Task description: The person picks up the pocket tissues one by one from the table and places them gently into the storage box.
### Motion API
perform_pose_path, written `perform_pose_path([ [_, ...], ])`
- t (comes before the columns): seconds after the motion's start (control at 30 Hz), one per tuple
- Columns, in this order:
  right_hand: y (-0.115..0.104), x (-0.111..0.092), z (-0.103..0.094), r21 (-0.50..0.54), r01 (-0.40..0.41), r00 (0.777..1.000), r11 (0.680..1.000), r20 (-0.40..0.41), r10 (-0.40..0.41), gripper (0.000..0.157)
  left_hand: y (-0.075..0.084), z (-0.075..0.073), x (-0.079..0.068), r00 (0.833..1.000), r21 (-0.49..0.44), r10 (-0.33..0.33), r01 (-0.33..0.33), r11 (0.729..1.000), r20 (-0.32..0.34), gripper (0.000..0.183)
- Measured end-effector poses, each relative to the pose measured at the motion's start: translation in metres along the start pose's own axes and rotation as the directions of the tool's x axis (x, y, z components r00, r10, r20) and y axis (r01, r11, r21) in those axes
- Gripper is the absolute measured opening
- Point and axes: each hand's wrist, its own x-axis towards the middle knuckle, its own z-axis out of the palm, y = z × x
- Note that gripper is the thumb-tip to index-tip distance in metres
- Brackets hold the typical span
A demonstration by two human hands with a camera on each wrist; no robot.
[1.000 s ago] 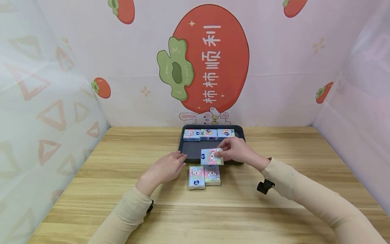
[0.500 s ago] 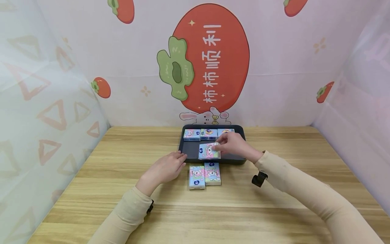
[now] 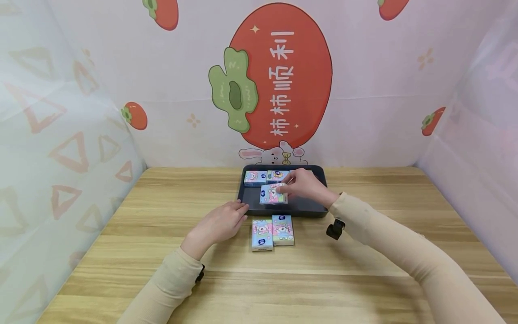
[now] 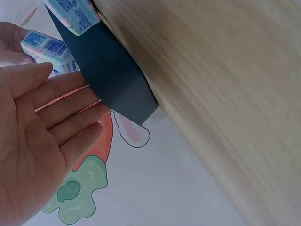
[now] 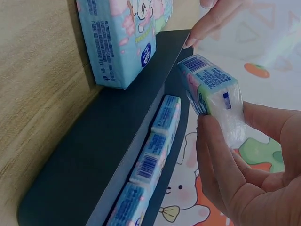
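My right hand (image 3: 306,184) pinches a small pack of tissues (image 3: 268,194) by one end, with thumb and fingers on opposite sides. That pack hangs above the dark tray (image 3: 249,196), apart from its floor as the right wrist view shows. My left hand (image 3: 216,225) has its fingers extended, fingertips touching the tray's left front corner. Along the tray's back side lies a row of tissue packs (image 5: 148,160); in the head view the right hand covers the rightmost one. Two more packs, a left one (image 3: 262,235) and a right one (image 3: 283,230), lie side by side before the tray.
The wooden table (image 3: 162,202) reaches back to a pale printed backdrop (image 3: 182,81), with a big persimmon drawing behind the tray. Printed sheets close off both sides. Each wrist wears a small black camera, such as the right wrist camera (image 3: 335,229).
From in front of the tray, my right hand has carried the tissue pack back and slightly left, over the tray. The left hand stays at the tray corner.
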Motion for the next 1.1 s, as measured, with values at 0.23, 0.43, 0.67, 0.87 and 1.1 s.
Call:
perform_pose_path([
  [0.23,-0.003,0.008,0.003,0.007,-0.023,1.0,1.0,0.001,0.023,0.044,0.0,0.001,0.0,1.0,0.007,0.0,0.0,1.0,0.002,0.04],
  [0.43,-0.003,0.018,0.005,0.016,-0.04,0.999,0.999,-0.006,0.04,0.043,-0.001,0.002,-0.001,1.0,0.008,0.006,-0.006,1.0,0.0,0.04],
  [0.67,-0.005,0.026,0.008,0.03,-0.073,0.997,0.997,-0.004,0.073,0.043,-0.001,0.001,-0.001,1.0,0.012,0.018,-0.018,1.0,-0.018,0.039],
  [0.87,-0.008,0.032,0.009,0.032,-0.082,0.997,0.996,0.007,0.082,0.042,-0.001,0.001,-0.002,1.0,0.012,0.009,-0.009,1.0,-0.013,0.039],
  [1.1,-0.011,0.039,0.013,0.027,-0.101,0.995,0.995,0.002,0.1,0.043,-0.001,0.002,-0.001,1.0,0.014,-0.005,0.005,1.0,0.002,0.04],
])
